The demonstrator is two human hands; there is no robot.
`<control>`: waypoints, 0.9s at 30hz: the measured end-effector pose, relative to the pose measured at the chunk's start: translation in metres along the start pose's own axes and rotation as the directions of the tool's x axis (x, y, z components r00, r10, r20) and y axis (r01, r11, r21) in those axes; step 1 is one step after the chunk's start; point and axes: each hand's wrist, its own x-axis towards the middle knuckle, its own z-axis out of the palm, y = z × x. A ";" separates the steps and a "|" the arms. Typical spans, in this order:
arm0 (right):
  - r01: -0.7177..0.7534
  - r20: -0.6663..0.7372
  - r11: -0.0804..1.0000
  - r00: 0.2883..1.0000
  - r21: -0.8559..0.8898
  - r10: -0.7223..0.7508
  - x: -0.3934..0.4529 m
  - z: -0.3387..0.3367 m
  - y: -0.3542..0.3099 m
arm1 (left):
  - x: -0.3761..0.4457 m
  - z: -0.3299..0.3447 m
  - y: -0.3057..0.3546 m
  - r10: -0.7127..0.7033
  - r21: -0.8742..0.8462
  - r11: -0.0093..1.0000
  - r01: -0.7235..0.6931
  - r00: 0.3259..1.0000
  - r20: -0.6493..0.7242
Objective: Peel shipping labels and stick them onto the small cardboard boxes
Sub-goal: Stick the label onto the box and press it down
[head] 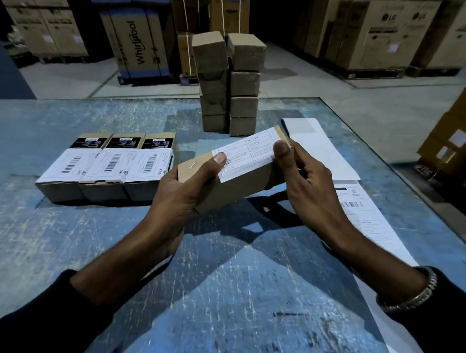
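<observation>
I hold a small cardboard box [237, 185] above the blue table, tilted up to the right. A white shipping label [248, 156] lies across its top face. My left hand [183, 188] grips the box's left end, thumb pressing the label's left edge. At the box's right end my right hand [304, 173] holds on, thumb on the label's right edge. Three labelled boxes [104, 167] stand in a row at the left. Two stacks of plain boxes [228, 84] rise at the back centre. A strip of labels [365, 219] lies at the right.
The worn blue table [70, 248] ends at the right near a white backing sheet [318, 147]. Large appliance cartons [137, 42] and more cartons [380, 31] stand on the warehouse floor behind. A brown carton [452, 145] sits off the table's right edge.
</observation>
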 end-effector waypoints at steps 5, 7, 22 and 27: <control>-0.028 0.062 1.000 0.998 -0.010 0.028 -0.004 0.001 0.002 | 0.000 0.000 -0.001 -0.015 -0.002 1.000 0.015 1.000 0.024; -0.034 0.051 0.999 0.998 -0.020 0.034 -0.004 0.002 0.004 | -0.002 0.002 -0.001 -0.016 -0.014 1.000 0.016 0.999 0.033; -0.079 0.121 0.995 0.989 -0.063 0.087 -0.003 -0.001 0.003 | 0.001 0.001 0.003 -0.009 0.044 0.999 0.010 1.000 -0.025; -0.101 0.147 0.995 0.984 0.012 0.098 -0.002 0.000 0.007 | -0.003 0.006 0.005 0.002 0.060 0.998 0.000 1.000 -0.030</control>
